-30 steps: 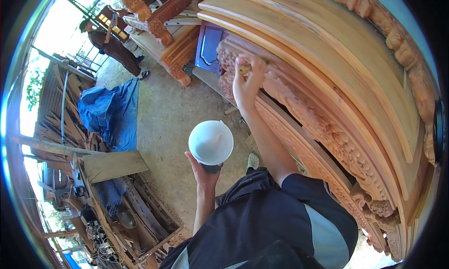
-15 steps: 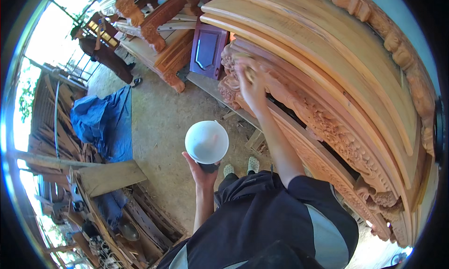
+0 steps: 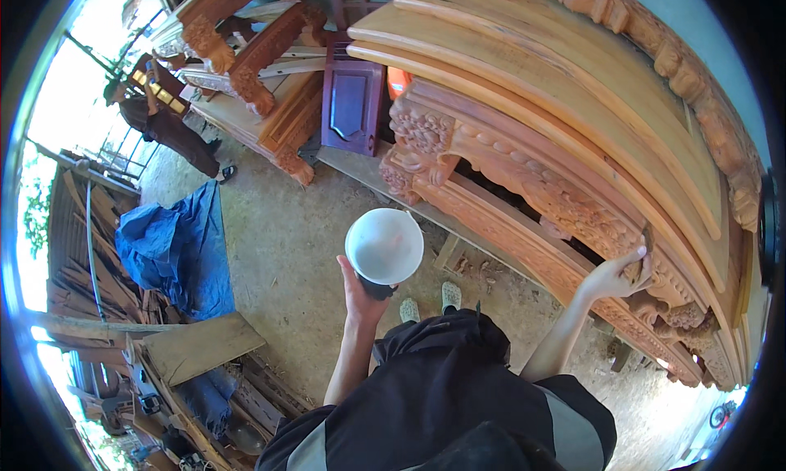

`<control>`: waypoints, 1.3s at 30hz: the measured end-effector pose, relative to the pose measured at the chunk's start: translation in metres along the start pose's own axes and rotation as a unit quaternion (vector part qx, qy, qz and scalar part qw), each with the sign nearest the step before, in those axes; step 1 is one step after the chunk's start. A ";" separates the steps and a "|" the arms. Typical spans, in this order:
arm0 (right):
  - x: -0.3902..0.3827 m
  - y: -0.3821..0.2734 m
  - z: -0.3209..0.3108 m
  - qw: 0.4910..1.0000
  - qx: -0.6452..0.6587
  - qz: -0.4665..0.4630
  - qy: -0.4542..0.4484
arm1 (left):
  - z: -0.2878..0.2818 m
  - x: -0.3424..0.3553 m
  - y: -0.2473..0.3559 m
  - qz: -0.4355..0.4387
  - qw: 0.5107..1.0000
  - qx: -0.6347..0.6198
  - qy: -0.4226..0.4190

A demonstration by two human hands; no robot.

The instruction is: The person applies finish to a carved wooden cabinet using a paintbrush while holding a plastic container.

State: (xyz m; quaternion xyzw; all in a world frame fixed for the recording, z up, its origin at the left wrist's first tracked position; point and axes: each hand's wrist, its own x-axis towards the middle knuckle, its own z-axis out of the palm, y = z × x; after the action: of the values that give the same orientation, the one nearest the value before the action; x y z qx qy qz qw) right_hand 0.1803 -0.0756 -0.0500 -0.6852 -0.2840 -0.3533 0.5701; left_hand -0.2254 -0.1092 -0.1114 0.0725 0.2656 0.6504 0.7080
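My left hand (image 3: pixel 362 297) is closed around the lower part of a white bowl (image 3: pixel 384 250), held out over the floor. The bowl's mouth faces up, and something black shows beneath it against my palm. What little lies inside cannot be made out. Off to the right, my right hand (image 3: pixel 614 279) grips a small brownish pad (image 3: pixel 648 239). The pad is against the upper edge of a carved reddish wood piece (image 3: pixel 532 186), near its right end. Fingers hide much of the pad, so its exact kind is unclear.
Long curved wooden boards (image 3: pixel 524 86) rise above the carved piece. A dark purple-brown panel door (image 3: pixel 350 103) leans at its left end. Carved furniture (image 3: pixel 282 127) and a standing person (image 3: pixel 168 131) are farther back. A blue tarp (image 3: pixel 184 250) and scrap wood (image 3: pixel 82 262) lie left.
My right hand has swept from the carved piece's far left end to near its right end, still holding the pad. The bowl stays in my left hand, slightly farther right in view.
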 end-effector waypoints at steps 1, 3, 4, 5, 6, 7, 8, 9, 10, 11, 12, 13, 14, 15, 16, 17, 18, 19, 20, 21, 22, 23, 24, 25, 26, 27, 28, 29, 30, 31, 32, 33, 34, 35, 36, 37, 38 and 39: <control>-0.003 -0.009 0.003 1.000 0.011 0.002 -0.001 | 0.000 -0.002 0.003 0.011 1.000 0.000 -0.001; -0.018 -0.036 0.021 1.000 -0.017 -0.004 -0.018 | -0.003 -0.002 0.005 -0.024 0.997 -0.022 0.071; -0.030 -0.050 0.029 0.999 0.021 0.005 -0.032 | -0.016 -0.003 0.006 -0.031 0.998 -0.010 0.062; -0.043 -0.064 0.036 0.998 0.045 0.008 -0.035 | -0.019 -0.002 0.006 -0.030 0.999 -0.010 0.029; -0.056 -0.077 0.043 0.996 0.039 -0.039 -0.065 | -0.020 -0.002 0.005 -0.030 0.998 -0.014 0.048; -0.066 -0.084 0.052 0.991 0.027 -0.089 -0.094 | -0.014 -0.005 0.004 -0.037 0.997 -0.020 0.069; -0.080 -0.091 0.061 0.987 0.048 -0.106 -0.110 | -0.021 -0.008 0.003 -0.019 0.997 -0.023 0.072; -0.093 -0.103 0.070 0.986 0.065 -0.105 -0.114 | -0.034 -0.007 0.002 -0.021 0.999 -0.017 0.031; -0.105 -0.133 0.078 0.974 0.136 -0.091 -0.154 | -0.041 -0.006 0.002 -0.025 1.000 -0.010 -0.011; -0.119 -0.162 0.088 0.956 0.206 -0.075 -0.194 | -0.039 -0.007 0.005 -0.009 1.000 -0.011 -0.007; -0.132 -0.185 0.096 0.950 0.215 -0.099 -0.205 | -0.034 -0.011 0.006 -0.005 1.000 -0.003 0.020; -0.137 -0.205 0.105 0.945 0.219 -0.123 -0.208 | -0.027 -0.011 0.008 -0.005 0.999 0.006 0.040; -0.146 -0.221 0.115 0.944 0.227 -0.123 -0.206 | -0.030 -0.012 0.010 -0.003 1.000 0.012 0.012; -0.154 -0.236 0.124 0.922 0.256 -0.137 -0.256 | -0.030 -0.015 0.007 0.004 1.000 0.012 0.010; -0.161 -0.249 0.136 0.896 0.287 -0.150 -0.305 | -0.024 -0.017 0.008 0.014 1.000 0.009 0.016; -0.166 -0.257 0.147 0.895 0.292 -0.151 -0.301 | -0.021 -0.015 0.009 0.019 1.000 0.005 0.021; -0.169 -0.263 0.157 0.858 0.358 -0.092 -0.356 | -0.020 -0.009 0.010 0.025 0.999 0.004 0.029; -0.170 -0.270 0.155 0.807 0.419 -0.032 -0.416 | -0.019 -0.012 0.011 0.030 0.999 0.001 0.034; -0.167 -0.273 0.151 0.812 0.434 -0.042 -0.387 | -0.015 -0.013 0.014 0.028 0.999 -0.015 0.044; -0.162 -0.270 0.148 0.810 0.435 -0.041 -0.391 | -0.014 -0.014 0.015 0.023 0.998 -0.031 0.054; -0.154 -0.263 0.145 0.842 0.422 -0.061 -0.331 | -0.013 -0.017 0.016 0.025 0.998 -0.031 0.055; -0.149 -0.253 0.148 0.869 0.407 -0.081 -0.268 | -0.014 -0.015 0.016 0.030 0.998 -0.031 0.054; -0.147 -0.232 0.148 0.890 0.380 -0.109 -0.229 | -0.015 -0.012 0.017 0.033 0.998 -0.031 0.054; -0.141 -0.207 0.140 0.899 0.364 -0.089 -0.227 | -0.019 -0.011 0.016 0.032 0.998 -0.032 0.053; -0.134 -0.183 0.130 0.907 0.349 -0.069 -0.226 | -0.026 -0.009 0.015 0.036 0.999 -0.023 0.032; -0.125 -0.157 0.119 0.898 0.382 -0.026 -0.217 | -0.029 -0.006 0.015 0.040 0.999 -0.015 0.011; -0.109 -0.130 0.104 0.920 0.332 -0.045 -0.202 | -0.026 -0.004 0.016 0.039 0.999 -0.015 0.010; -0.100 -0.101 0.087 0.944 0.274 -0.028 -0.181 | -0.023 -0.002 0.015 0.032 0.999 -0.008 0.020; -0.077 -0.085 0.064 0.962 0.169 -0.089 -0.197 | -0.021 -0.001 0.016 0.030 0.999 0.000 0.034; -0.064 -0.057 0.050 0.974 0.140 -0.048 -0.170 | -0.019 0.002 0.015 0.025 0.999 0.000 0.031; -0.050 -0.038 0.037 0.979 0.124 0.011 -0.160 | -0.020 0.005 0.014 0.017 1.000 0.000 0.020; -0.035 -0.023 0.026 0.980 0.110 0.071 -0.151 | -0.021 0.006 0.013 0.010 1.000 0.000 0.011; -0.019 -0.005 0.019 0.990 0.076 0.069 -0.096 | -0.021 0.007 0.012 0.011 1.000 0.000 0.012; -0.005 0.011 0.015 0.996 0.040 0.068 -0.038 | -0.021 0.008 0.011 0.003 1.000 0.005 0.005; 0.006 0.025 0.012 0.996 0.036 0.068 -0.034 | -0.020 0.011 0.009 -0.007 1.000 0.010 -0.004; 0.016 0.028 0.012 0.995 -0.003 0.084 0.047 | -0.018 0.012 0.008 -0.010 1.000 0.011 -0.005; 0.020 0.030 0.011 0.986 -0.040 0.099 0.127 | -0.015 0.012 0.006 -0.020 1.000 0.013 0.013; 0.017 0.029 0.013 0.986 -0.041 0.099 0.126 | -0.013 0.012 0.005 -0.029 0.999 0.014 0.031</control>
State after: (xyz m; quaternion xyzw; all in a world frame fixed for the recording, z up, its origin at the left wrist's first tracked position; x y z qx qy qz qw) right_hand 0.2151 -0.0684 -0.0546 -0.6825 -0.1259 -0.3903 0.6050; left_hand -0.2359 -0.1002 -0.1239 0.0546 0.2991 0.6278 0.7165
